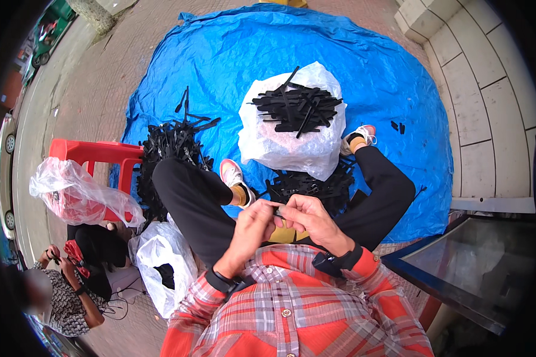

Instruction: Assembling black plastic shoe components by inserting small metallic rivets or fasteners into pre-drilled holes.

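Head view: a small dark piece (pixel 276 210) is held in front of the lap, pinched between the fingertips of both hands. The left hand (pixel 253 222) is closed around its end, and by the thumb and fingers of the right hand (pixel 311 221) it is gripped from the other side; its exact shape is mostly hidden. Beyond the hands, a blue tarp (pixel 393 83) is spread, and on it a bulging white plastic bag (pixel 304 156) is topped with a heap of flat black strips (pixel 298 109). A near pile of black strips (pixel 335 183) is partly covered by that bag, and a left pile of black strips (pixel 170 146) is heaped beside a red plastic stool (pixel 95 149), over which a clear plastic bag (pixel 71 189) is draped. Nearer on the left, black material (pixel 165 275) is seen inside an open white bag (pixel 178 253). At the far left, something dark is held by a seated co-worker (pixel 65 303).
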A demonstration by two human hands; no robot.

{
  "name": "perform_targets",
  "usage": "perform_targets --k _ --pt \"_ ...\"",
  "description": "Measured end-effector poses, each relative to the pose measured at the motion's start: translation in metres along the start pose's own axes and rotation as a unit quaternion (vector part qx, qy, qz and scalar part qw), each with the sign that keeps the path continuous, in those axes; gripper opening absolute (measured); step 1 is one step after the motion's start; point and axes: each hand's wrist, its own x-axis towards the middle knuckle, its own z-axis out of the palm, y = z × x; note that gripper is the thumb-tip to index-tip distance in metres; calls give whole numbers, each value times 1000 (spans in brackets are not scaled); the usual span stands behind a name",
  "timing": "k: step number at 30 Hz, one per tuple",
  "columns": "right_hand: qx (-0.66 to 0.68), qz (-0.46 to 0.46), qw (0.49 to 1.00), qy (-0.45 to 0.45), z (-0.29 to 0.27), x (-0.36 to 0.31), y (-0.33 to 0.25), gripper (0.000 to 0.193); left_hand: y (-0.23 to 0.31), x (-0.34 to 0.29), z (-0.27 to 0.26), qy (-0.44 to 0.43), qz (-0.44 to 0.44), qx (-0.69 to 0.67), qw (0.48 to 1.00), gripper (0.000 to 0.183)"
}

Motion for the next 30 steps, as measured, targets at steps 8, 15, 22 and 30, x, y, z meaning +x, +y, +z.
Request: perform_targets --k 8,15,22,30 --pt "34 32 998 48 -10 1 -1 21 -7 16 6 64 -88 -62 992 18" --pt "-387 -40 916 100 -67 21 16 19 -30 40 -4 31 -172 -72 982 30" --pt "-523 -40 823 219 -174 115 -6 18 -33 39 -41 -32 -216 -242 945 17" --pt "-548 -142 747 349 -202 190 -22 20 -18 33 -45 26 -224 -254 940 13"
